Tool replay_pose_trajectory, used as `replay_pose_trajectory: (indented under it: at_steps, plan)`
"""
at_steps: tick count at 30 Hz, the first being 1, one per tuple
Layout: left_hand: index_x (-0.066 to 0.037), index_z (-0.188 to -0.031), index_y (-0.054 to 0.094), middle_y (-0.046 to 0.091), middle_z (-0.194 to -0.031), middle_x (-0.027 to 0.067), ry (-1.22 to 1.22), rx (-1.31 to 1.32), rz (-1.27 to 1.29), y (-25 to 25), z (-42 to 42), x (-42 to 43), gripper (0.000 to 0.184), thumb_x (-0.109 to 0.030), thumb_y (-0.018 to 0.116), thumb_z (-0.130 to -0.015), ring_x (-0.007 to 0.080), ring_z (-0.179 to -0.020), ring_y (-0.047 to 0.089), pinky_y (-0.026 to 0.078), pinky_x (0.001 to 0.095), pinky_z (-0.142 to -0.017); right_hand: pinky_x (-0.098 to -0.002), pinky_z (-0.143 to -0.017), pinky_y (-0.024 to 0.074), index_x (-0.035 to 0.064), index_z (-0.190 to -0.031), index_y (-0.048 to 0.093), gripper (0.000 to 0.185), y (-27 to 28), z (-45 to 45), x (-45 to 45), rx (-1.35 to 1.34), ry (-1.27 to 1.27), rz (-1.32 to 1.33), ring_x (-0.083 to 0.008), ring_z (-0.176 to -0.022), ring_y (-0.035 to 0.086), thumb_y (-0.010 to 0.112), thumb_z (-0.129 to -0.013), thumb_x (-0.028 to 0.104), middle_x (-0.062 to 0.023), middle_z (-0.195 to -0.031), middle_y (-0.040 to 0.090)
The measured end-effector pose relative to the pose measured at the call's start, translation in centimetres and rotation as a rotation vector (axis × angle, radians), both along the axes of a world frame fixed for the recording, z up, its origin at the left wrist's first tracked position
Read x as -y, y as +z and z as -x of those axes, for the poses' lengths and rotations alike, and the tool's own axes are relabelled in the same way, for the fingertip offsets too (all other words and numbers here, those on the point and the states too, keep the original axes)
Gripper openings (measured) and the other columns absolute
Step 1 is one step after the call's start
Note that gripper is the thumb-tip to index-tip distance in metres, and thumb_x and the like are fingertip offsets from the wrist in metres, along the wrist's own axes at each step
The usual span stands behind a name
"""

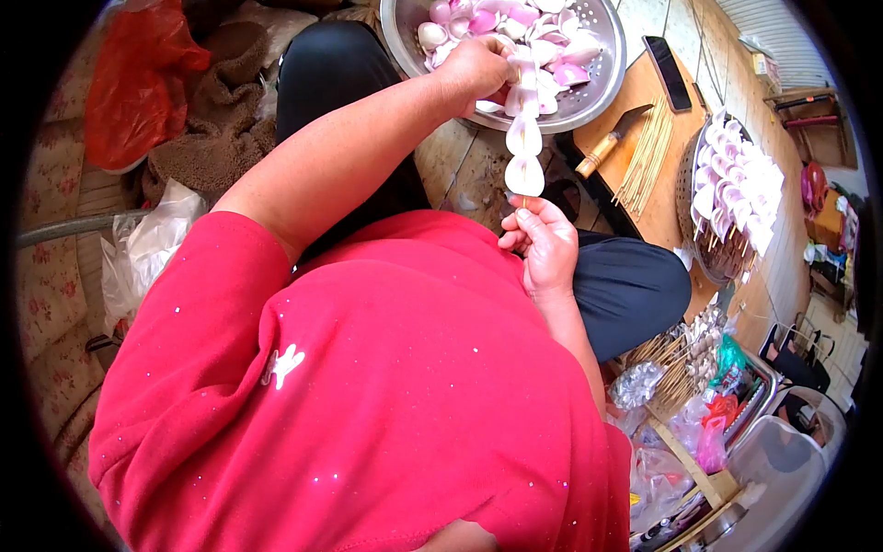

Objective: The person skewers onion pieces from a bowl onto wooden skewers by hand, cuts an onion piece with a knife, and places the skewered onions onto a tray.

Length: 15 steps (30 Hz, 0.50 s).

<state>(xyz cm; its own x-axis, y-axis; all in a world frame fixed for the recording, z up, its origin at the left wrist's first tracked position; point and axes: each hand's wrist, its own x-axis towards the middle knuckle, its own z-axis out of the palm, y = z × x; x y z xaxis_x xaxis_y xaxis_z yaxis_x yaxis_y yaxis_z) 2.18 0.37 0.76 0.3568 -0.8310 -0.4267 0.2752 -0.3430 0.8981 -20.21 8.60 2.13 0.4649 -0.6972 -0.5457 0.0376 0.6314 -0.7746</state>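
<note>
In the head view, my right hand [544,241] pinches the lower end of a bamboo skewer threaded with several pale onion petals [524,175]. The skewer stands away from me, its petals in a row. At its upper part my left hand [474,74] is closed on an onion petal, with the fingertips partly hidden. Just beyond that hand is a metal colander [609,83] holding loose white and purple onion petals [572,74].
On a wooden board to the right lie a knife [600,155], a bundle of bare skewers [646,156] and a phone [668,74]. A basket [686,189] holds many filled onion skewers [736,189]. Lower right are more skewers [676,368] and plastic bags. A red bag [143,83] hangs left.
</note>
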Motion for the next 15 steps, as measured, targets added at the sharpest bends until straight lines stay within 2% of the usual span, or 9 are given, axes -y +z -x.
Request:
replay_pose_trajectory:
  at_steps: [15]
  plan:
    - [0.002, -0.094, 0.053, 0.061, -0.079, 0.0118, 0.032, 0.163, 0.021, 0.37, 0.3, -0.19, 0.018, 0.001, 0.058, -0.077, 0.0212, -0.066, 0.064, 0.056, 0.0319, -0.058, -0.0225, -0.052, 0.0471, -0.0055, -0.101, 0.056, 0.02, -0.42, -0.22, 0.43, -0.05, 0.016, 0.044, -0.0135, -0.053, 0.058, 0.052, -0.087, 0.008, -0.0099, -0.074, 0.06]
